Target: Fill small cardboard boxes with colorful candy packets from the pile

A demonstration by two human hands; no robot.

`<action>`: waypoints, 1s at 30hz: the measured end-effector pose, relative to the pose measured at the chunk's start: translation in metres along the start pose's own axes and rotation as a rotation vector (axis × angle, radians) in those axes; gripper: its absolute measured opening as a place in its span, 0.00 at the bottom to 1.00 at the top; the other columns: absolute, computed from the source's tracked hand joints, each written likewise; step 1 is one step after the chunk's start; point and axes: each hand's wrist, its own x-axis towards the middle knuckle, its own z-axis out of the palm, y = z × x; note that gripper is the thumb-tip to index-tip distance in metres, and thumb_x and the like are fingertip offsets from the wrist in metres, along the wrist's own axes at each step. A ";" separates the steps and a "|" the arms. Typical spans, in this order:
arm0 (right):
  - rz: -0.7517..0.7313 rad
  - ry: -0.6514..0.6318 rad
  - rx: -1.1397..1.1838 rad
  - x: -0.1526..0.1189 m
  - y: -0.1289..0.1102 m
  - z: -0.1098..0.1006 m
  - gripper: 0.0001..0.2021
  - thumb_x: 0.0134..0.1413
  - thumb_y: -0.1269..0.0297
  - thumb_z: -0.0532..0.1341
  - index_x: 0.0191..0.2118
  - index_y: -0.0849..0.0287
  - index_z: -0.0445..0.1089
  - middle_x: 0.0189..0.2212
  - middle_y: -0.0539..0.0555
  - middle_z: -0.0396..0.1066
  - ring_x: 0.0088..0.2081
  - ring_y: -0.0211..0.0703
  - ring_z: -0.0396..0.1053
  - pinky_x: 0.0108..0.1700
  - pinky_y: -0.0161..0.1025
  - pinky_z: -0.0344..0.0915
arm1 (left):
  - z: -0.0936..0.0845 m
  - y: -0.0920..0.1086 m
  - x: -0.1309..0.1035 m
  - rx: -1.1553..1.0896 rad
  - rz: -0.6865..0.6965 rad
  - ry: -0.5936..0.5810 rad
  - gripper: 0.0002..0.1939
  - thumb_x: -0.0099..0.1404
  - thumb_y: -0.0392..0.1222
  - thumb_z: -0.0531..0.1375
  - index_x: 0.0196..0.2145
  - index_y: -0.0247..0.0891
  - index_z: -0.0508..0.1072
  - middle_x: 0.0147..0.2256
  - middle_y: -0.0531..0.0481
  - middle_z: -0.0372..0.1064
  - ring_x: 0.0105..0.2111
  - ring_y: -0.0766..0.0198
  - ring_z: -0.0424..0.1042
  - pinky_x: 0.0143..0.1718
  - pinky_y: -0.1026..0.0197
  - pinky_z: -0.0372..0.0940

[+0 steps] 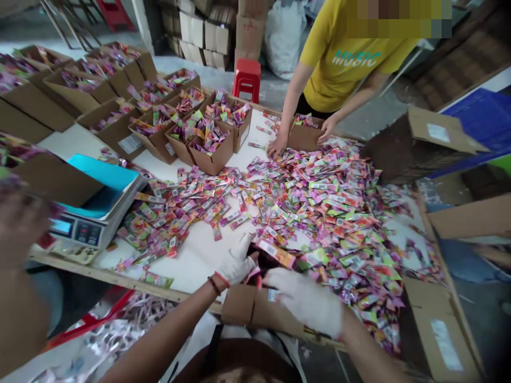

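Observation:
In the head view my left hand (235, 260), in a white glove with bare fingertips, is at the left side of a cardboard box (239, 306) close to my body. Its fingers curl near pink wrapping at the box's mouth; what they grip is hidden. My right hand (307, 300), gloved too, reaches over the box's near right part with fingers stretched leftward, slightly blurred. Small colourful wrapped packets (339, 197) lie in a large heap beyond both hands. One orange and white packet (275, 252) rests just past the box opening.
Filled boxes (213, 151) stand at the back left. A scale (90, 226) with a blue top is at left, beside another person's blurred hand (19, 218). Across the table, a person in a yellow shirt (351, 58) handles a box (305, 137). Open cartons (439, 330) sit at right.

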 end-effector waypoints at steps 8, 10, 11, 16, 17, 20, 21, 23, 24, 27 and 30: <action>0.430 0.496 -0.196 -0.031 0.058 0.015 0.19 0.47 0.68 0.56 0.47 0.61 0.64 0.43 0.60 0.66 0.45 0.49 0.65 0.48 0.44 0.62 | 0.013 -0.006 -0.007 -0.310 -0.036 0.149 0.30 0.65 0.53 0.51 0.61 0.37 0.57 0.60 0.45 0.55 0.62 0.57 0.52 0.64 0.54 0.44; 0.253 0.392 -0.258 0.007 0.050 0.037 0.15 0.49 0.69 0.54 0.44 0.59 0.68 0.43 0.59 0.67 0.44 0.48 0.65 0.48 0.43 0.61 | 0.019 -0.001 -0.012 -0.383 -0.070 0.194 0.31 0.65 0.55 0.50 0.61 0.37 0.57 0.60 0.45 0.57 0.61 0.58 0.53 0.65 0.54 0.43; 0.204 0.308 -0.266 0.026 0.045 0.046 0.14 0.49 0.69 0.54 0.43 0.58 0.69 0.44 0.59 0.67 0.44 0.48 0.65 0.49 0.44 0.61 | 0.022 -0.001 -0.013 -0.421 -0.078 0.199 0.30 0.65 0.56 0.50 0.60 0.37 0.59 0.59 0.45 0.58 0.61 0.57 0.54 0.64 0.54 0.44; 0.190 0.060 -0.204 0.084 0.046 0.055 0.16 0.49 0.73 0.54 0.42 0.59 0.73 0.45 0.61 0.71 0.48 0.50 0.67 0.52 0.43 0.61 | 0.003 -0.029 0.012 -0.210 -0.196 0.278 0.24 0.66 0.52 0.46 0.52 0.35 0.66 0.51 0.40 0.65 0.56 0.54 0.60 0.58 0.53 0.56; 0.177 0.050 -0.197 0.084 0.048 0.052 0.16 0.48 0.73 0.54 0.42 0.60 0.73 0.45 0.61 0.71 0.48 0.50 0.67 0.53 0.43 0.60 | -0.007 -0.039 0.022 -0.024 -0.261 0.292 0.22 0.65 0.49 0.49 0.51 0.34 0.66 0.51 0.38 0.64 0.55 0.53 0.61 0.55 0.52 0.57; 0.156 0.025 -0.111 0.064 0.052 0.040 0.18 0.46 0.70 0.57 0.46 0.59 0.72 0.48 0.60 0.69 0.50 0.51 0.65 0.54 0.43 0.60 | -0.036 -0.070 0.056 0.462 -0.440 0.276 0.30 0.56 0.46 0.59 0.54 0.35 0.61 0.55 0.33 0.54 0.55 0.44 0.58 0.51 0.47 0.58; 0.172 0.030 -0.074 0.054 0.052 0.036 0.18 0.47 0.69 0.57 0.47 0.58 0.71 0.48 0.59 0.68 0.51 0.51 0.65 0.55 0.44 0.59 | -0.042 -0.078 0.067 0.552 -0.483 0.273 0.35 0.53 0.47 0.62 0.57 0.35 0.58 0.57 0.31 0.51 0.55 0.40 0.56 0.51 0.45 0.57; 0.223 0.061 -0.020 0.032 0.048 0.031 0.19 0.50 0.68 0.55 0.50 0.58 0.69 0.50 0.58 0.67 0.52 0.49 0.64 0.56 0.43 0.58 | -0.046 -0.091 0.086 0.666 -0.530 0.271 0.44 0.48 0.49 0.65 0.59 0.35 0.54 0.58 0.28 0.47 0.56 0.34 0.52 0.52 0.39 0.53; 0.246 0.078 -0.004 0.022 0.046 0.029 0.19 0.51 0.68 0.54 0.51 0.58 0.68 0.51 0.58 0.66 0.53 0.48 0.63 0.57 0.43 0.57 | -0.045 -0.096 0.093 0.698 -0.537 0.260 0.45 0.46 0.49 0.66 0.59 0.33 0.54 0.57 0.28 0.47 0.56 0.32 0.52 0.52 0.37 0.51; 0.276 0.139 0.046 0.001 0.040 0.028 0.20 0.54 0.68 0.52 0.53 0.59 0.66 0.53 0.58 0.65 0.55 0.46 0.60 0.59 0.42 0.56 | -0.033 -0.104 0.105 0.711 -0.514 0.192 0.33 0.53 0.42 0.61 0.55 0.32 0.58 0.53 0.30 0.53 0.53 0.38 0.57 0.51 0.41 0.54; 0.259 0.202 0.100 -0.011 0.041 0.027 0.19 0.54 0.68 0.52 0.52 0.57 0.66 0.52 0.58 0.66 0.55 0.46 0.61 0.59 0.44 0.57 | -0.028 -0.106 0.108 0.645 -0.484 0.129 0.22 0.58 0.32 0.53 0.52 0.32 0.61 0.50 0.33 0.58 0.50 0.48 0.63 0.48 0.48 0.59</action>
